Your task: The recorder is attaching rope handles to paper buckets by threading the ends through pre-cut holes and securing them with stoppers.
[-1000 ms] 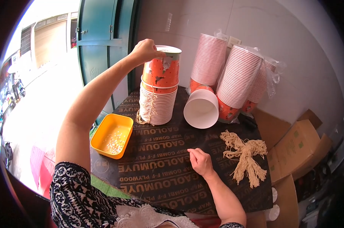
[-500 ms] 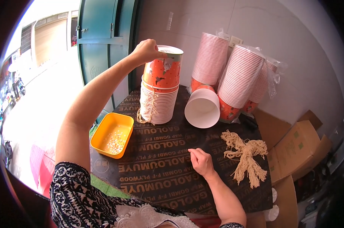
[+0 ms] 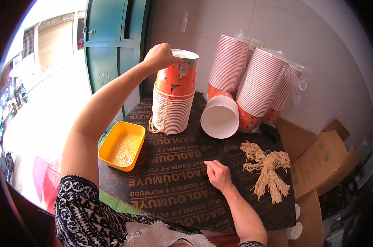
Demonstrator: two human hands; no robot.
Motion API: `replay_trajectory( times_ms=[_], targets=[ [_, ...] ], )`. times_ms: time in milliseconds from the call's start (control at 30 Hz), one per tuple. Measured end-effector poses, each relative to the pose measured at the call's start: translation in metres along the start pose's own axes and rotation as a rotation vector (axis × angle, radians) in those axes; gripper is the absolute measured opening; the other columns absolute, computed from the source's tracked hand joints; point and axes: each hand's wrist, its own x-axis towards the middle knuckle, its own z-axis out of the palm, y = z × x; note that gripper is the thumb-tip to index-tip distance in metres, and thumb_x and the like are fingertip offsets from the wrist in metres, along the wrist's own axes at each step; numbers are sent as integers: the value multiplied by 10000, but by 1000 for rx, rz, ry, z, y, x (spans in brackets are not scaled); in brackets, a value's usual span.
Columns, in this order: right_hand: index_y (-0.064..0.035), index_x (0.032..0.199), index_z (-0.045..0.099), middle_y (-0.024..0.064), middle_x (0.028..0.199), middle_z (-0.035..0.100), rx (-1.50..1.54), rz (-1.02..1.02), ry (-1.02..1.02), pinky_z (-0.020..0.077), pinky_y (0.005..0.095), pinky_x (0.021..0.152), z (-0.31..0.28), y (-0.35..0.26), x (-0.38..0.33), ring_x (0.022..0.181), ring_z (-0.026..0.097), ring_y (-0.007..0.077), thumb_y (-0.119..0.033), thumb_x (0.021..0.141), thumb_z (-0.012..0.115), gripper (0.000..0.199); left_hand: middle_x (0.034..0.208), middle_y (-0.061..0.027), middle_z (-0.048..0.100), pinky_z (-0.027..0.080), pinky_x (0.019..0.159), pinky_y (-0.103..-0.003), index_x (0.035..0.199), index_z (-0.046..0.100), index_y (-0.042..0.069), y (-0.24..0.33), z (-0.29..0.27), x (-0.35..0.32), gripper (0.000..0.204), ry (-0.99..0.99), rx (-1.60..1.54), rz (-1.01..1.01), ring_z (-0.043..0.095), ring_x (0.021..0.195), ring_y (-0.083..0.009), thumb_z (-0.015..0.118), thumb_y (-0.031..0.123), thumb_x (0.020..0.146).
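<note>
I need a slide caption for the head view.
Left hand on a stack of orange paper buckets, yellow plastic box nearby.

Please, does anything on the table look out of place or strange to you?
One bucket lies on its side, open toward the camera; it looks odd beside the standing stack that the left hand touches. I see no spill.

worn on the head, the left of two wide fisheye cameras looks down and forward over the near edge of the table (image 3: pixel 170 185), close above it, reaching to the wall (image 3: pixel 302 33) behind.
</note>
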Motion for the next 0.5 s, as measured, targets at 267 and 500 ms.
replay_trajectory(
  times_ms=[267, 500],
  targets=[
    [9, 998, 673, 162, 867, 683, -6, 11, -17, 563, 356, 624, -1, 2, 0, 746, 679, 313, -62, 924, 565, 149, 766, -176, 704, 564, 675, -370, 800, 728, -28, 0, 4, -4, 491, 14, 5, 14, 700, 695, -283, 813, 433, 655],
    [13, 997, 672, 168, 869, 681, 3, 12, -16, 559, 362, 623, 1, 2, -1, 749, 676, 322, -57, 920, 559, 153, 798, -194, 706, 572, 700, -379, 834, 713, -36, -1, 7, -7, 505, 17, 35, 23, 707, 733, -288, 809, 432, 671]
  ],
)
